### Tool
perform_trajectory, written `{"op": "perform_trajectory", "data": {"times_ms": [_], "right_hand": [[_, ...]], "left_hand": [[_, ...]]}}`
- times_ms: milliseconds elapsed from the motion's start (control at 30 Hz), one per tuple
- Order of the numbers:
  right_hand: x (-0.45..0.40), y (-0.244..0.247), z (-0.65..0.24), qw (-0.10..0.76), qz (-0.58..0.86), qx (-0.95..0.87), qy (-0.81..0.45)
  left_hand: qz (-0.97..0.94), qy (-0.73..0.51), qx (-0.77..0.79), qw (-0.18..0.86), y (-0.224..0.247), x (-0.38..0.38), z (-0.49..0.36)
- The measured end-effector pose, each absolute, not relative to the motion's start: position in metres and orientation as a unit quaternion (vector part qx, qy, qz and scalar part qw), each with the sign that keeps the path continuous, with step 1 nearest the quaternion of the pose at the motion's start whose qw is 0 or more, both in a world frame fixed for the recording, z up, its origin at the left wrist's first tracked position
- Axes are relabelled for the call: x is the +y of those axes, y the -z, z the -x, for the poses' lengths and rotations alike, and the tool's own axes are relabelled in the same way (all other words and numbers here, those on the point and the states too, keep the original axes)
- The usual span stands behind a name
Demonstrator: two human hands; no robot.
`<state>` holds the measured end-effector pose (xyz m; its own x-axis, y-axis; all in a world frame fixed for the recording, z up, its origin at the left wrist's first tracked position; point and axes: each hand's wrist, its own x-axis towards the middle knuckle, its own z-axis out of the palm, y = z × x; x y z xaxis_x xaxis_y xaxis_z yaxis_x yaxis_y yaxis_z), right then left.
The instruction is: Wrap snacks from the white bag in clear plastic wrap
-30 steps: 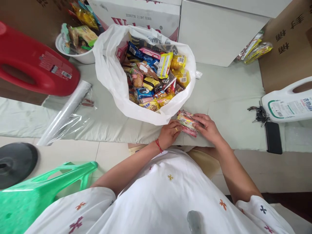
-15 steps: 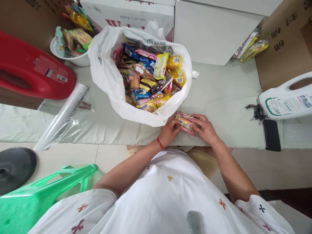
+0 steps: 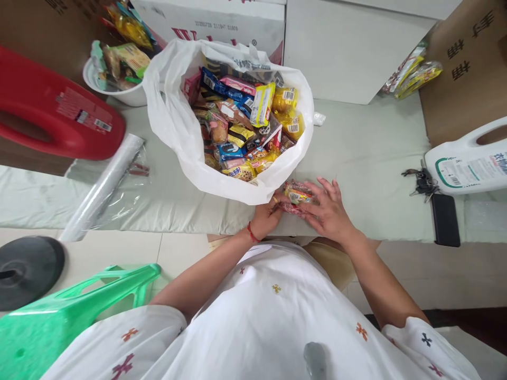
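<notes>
Small wrapped snacks [image 3: 298, 196], red and yellow, lie at the front of the cloth-covered table, beside the lower right rim of a white plastic bag [image 3: 170, 121]. My left hand [image 3: 266, 217] grips their left end, with its fingertips partly hidden. Over their right side, my right hand [image 3: 327, 208] has its fingers spread and touches the wrappers. The bag stands open and holds many packaged snacks [image 3: 237, 121] in blue, yellow, pink and brown.
A red jug [image 3: 59, 116], a plastic film roll [image 3: 103, 187] and a white bowl [image 3: 137, 95] of packets are left. White boxes [image 3: 344, 53] stand behind. Keys [image 3: 423, 181], a black phone [image 3: 446, 219] and a white jug [image 3: 467, 163] lie right. A green stool [image 3: 51, 322] is lower left.
My right hand has loosened its hold and spread its fingers. My left hand has shifted slightly left, with the snacks still at its fingertips. The view has moved a little.
</notes>
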<state>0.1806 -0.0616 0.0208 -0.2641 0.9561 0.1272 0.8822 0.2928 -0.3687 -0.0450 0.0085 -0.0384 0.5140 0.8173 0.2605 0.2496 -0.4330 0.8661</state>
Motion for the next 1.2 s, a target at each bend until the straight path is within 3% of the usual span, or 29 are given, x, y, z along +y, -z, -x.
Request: {"op": "perform_trajectory", "data": {"times_ms": [167,533,800,1000,1200], "right_hand": [[-0.055,-0.016,-0.175,0.151,0.578,-0.793,-0.118],[-0.052,-0.004,-0.181,0.308,0.568,-0.740,-0.185],[-0.049,0.005,-0.185,0.327,0.617,-0.667,-0.260],[-0.047,0.009,-0.180,0.319,0.612,-0.680,-0.247],[-0.050,0.006,-0.179,0.376,0.583,-0.671,-0.259]], "left_hand": [[-0.821,-0.300,0.297,0.385,0.033,0.016,0.048],[-0.852,-0.258,0.259,0.374,0.031,0.031,0.040],[-0.839,-0.289,0.292,0.357,0.021,0.029,0.030],[-0.858,-0.315,0.213,0.345,0.017,0.033,0.017],[-0.792,-0.385,0.299,0.367,0.025,0.027,0.003]]}}
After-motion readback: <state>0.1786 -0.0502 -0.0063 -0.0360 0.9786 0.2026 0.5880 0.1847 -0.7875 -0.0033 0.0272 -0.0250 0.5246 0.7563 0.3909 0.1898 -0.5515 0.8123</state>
